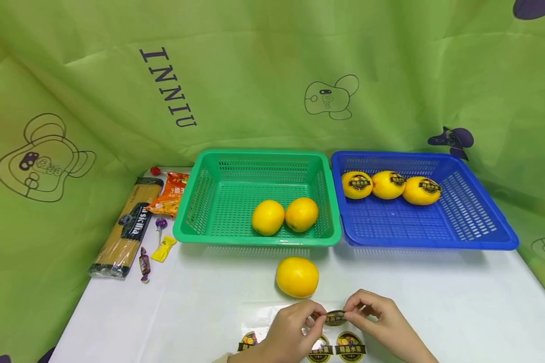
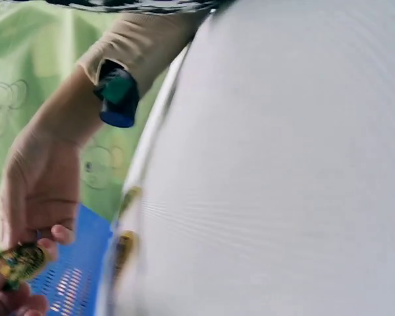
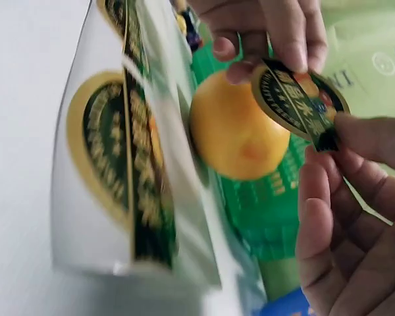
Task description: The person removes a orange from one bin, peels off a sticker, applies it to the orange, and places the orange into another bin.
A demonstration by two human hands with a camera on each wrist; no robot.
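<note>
A white table [image 1: 181, 312] carries a blue basket [image 1: 429, 244] of three stickered fruits [image 1: 383, 186] beside a green basket [image 1: 256, 241] of two plain fruits [image 1: 268, 218], apparently to separate labelled from bare. Nearer, over a sticker sheet [image 1: 255, 316], left hand [image 1: 295, 327] and right hand [image 1: 377, 317], just short of a lone yellow fruit [image 1: 297, 277], each have a pinching grip on opposite ends of one loose sticker [image 1: 335, 318], probably to leave its face uncovered.

sticker [image 3: 299, 103] common to all views
</note>
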